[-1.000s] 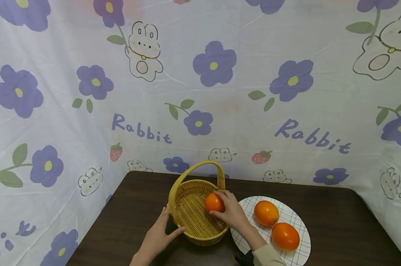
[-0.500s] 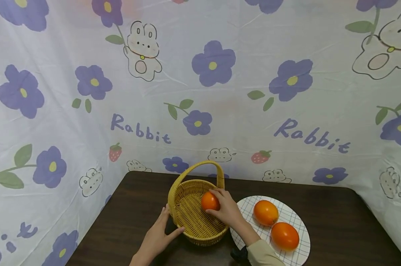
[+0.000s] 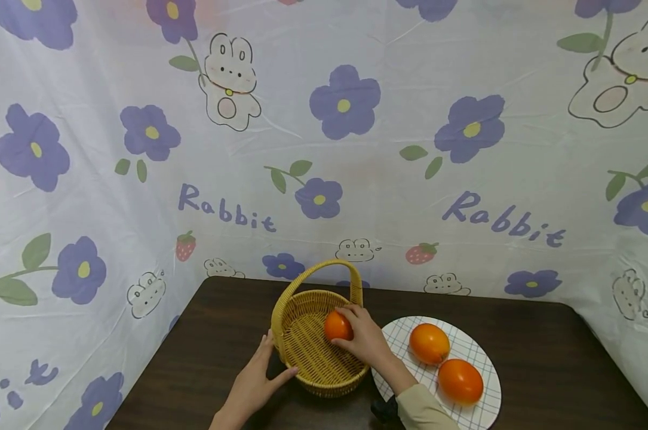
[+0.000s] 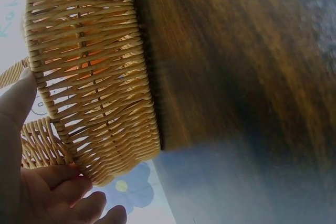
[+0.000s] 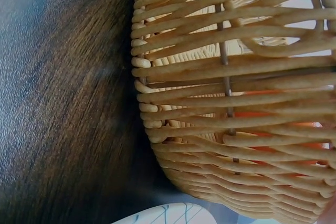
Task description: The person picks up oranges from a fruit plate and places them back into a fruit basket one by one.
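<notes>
At the near edge of the table, I see a beige sleeve [image 3: 424, 409] on the right arm and a small black object [image 3: 384, 411] just beside it, too dark to make out. To its left, the left hand [image 3: 254, 379] has thumb and fingers spread, touching the near left side of a round yellow woven-wicker basket [image 3: 331, 391]; my left wrist view shows the thumb at its rim. The right hand [image 3: 368, 340] reaches over the basket's right rim, pinching a round, glossy orange fruit [image 3: 336, 326] between thumb and fingers inside it. I can't tell whether that fruit touches the basket floor. Right of the basket, a white plate with a thin grid pattern [image 3: 473, 347] bears two glossy orange oval fruits [image 3: 429, 344], one nearer than the other. The basket's arched handle [image 3: 356, 292] stands upright. Beyond the dark wood-grain table [image 3: 549, 358] hangs a white cloth printed with purple flowers and rabbits [image 3: 388, 167].
</notes>
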`<state>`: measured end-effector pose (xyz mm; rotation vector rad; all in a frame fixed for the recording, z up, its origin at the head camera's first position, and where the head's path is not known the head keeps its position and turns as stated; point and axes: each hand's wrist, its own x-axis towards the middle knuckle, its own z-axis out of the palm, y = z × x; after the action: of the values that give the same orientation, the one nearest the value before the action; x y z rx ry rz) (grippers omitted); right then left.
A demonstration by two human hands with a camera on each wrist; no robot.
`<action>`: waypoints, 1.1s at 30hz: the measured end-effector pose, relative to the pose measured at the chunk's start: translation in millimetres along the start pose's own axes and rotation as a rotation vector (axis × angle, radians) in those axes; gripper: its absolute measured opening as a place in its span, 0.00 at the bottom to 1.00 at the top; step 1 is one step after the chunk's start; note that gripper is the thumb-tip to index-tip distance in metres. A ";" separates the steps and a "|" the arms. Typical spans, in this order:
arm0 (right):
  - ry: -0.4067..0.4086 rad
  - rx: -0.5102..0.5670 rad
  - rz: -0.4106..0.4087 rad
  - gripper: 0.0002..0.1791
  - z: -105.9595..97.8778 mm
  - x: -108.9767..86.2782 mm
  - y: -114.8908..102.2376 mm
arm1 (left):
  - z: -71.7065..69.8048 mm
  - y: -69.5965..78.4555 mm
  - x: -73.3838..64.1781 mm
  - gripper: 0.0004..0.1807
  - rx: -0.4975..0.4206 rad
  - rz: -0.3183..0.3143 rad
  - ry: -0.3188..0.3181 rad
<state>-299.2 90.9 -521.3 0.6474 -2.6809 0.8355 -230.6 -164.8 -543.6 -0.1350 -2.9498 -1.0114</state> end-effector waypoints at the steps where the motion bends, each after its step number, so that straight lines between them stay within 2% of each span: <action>1: -0.001 0.001 -0.001 0.36 0.3 -0.1 0.2 | 0.4 -0.1 -0.2 0.54 -0.001 0.000 0.000; 10: -0.001 0.002 0.018 0.34 -0.9 2.5 0.7 | 1.4 -0.5 1.0 0.53 -0.003 0.024 0.011; 16: 0.008 0.020 0.006 0.32 -4.2 1.6 -2.4 | 0.9 -1.2 -0.1 0.53 -0.007 0.016 0.006; 23: 0.045 0.031 -0.017 0.31 -7.3 -4.6 -5.4 | 1.4 -2.9 -0.9 0.53 -0.008 0.018 0.017; 33: 0.071 0.051 0.006 0.29 -12.3 -14.8 -7.0 | 2.4 -2.4 -1.0 0.53 -0.016 0.021 0.025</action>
<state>-281.6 98.0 -513.6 0.6093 -2.6070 0.9135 -229.7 -165.3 -547.0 -0.1522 -2.9119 -1.0257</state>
